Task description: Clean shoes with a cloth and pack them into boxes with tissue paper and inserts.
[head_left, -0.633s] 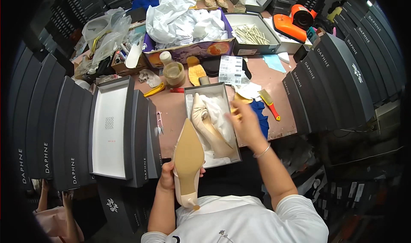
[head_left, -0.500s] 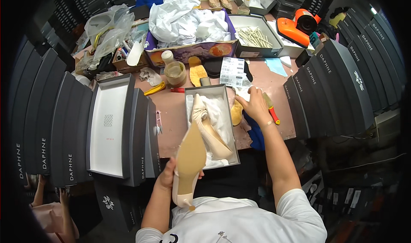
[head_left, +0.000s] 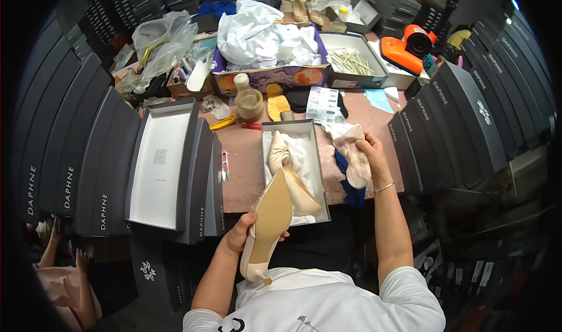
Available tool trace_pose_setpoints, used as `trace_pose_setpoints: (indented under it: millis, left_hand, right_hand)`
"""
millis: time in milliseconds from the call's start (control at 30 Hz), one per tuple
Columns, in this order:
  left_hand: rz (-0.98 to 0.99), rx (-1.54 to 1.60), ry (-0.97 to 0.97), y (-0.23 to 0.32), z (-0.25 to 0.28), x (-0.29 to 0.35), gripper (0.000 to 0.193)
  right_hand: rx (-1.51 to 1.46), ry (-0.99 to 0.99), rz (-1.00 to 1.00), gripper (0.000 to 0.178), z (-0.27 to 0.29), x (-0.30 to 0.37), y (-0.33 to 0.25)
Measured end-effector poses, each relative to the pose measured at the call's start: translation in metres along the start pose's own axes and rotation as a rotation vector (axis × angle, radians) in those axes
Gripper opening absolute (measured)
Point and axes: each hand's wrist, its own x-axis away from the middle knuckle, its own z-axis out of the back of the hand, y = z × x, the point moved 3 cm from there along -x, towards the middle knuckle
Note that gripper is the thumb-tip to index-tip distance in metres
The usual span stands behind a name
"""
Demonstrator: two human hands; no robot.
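Note:
My left hand (head_left: 241, 232) is closed around a beige high-heeled shoe (head_left: 272, 209), its tan sole facing up, pointed toe away from me and heel near my shirt. The matching shoe (head_left: 300, 187) lies on white tissue paper in an open grey shoe box (head_left: 323, 191), partly covered by the held one. To the right of the box, my right hand (head_left: 373, 152) pinches a pale, stained cloth (head_left: 357, 167), which hangs down over a dark blue cloth (head_left: 353, 196).
Dark shoe boxes (head_left: 82, 150) stand in stacks on both sides. An empty box lid (head_left: 161, 174) leans at left, beside small scissors (head_left: 225, 165). Farther back are a glue jar (head_left: 250, 105), a label sheet (head_left: 323, 105), a carton of paper (head_left: 272, 80) and an orange heat gun (head_left: 403, 56).
My right hand has picked up the pale cloth and drawn it right and nearer. The tan pad beside the box no longer shows there. My left hand still holds the shoe, shifted slightly right.

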Motion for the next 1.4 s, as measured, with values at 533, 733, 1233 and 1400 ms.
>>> trace_pose_setpoints:
  millis: [533, 733, 1233, 1400]
  left_hand:
    - [-0.103, 0.12, 0.007, -0.024, -0.002, 0.01, 0.079]
    - [-0.12, 0.119, 0.057, -0.019, -0.013, 0.011, 0.082]
    - [-0.193, -0.1, 0.248, -0.044, -0.016, 0.011, 0.075]
    - [-0.202, -0.018, 0.369, -0.048, -0.014, 0.009, 0.071]
  right_hand:
    - [0.473, -0.413, 0.374, 0.026, -0.155, 0.156, -0.01]
    - [0.279, -0.326, 0.258, 0.044, -0.168, 0.154, -0.003]
    - [0.887, -0.192, 0.637, 0.013, -0.185, 0.148, -0.003]
    - [0.911, -0.224, 0.732, 0.013, -0.183, 0.137, 0.003]
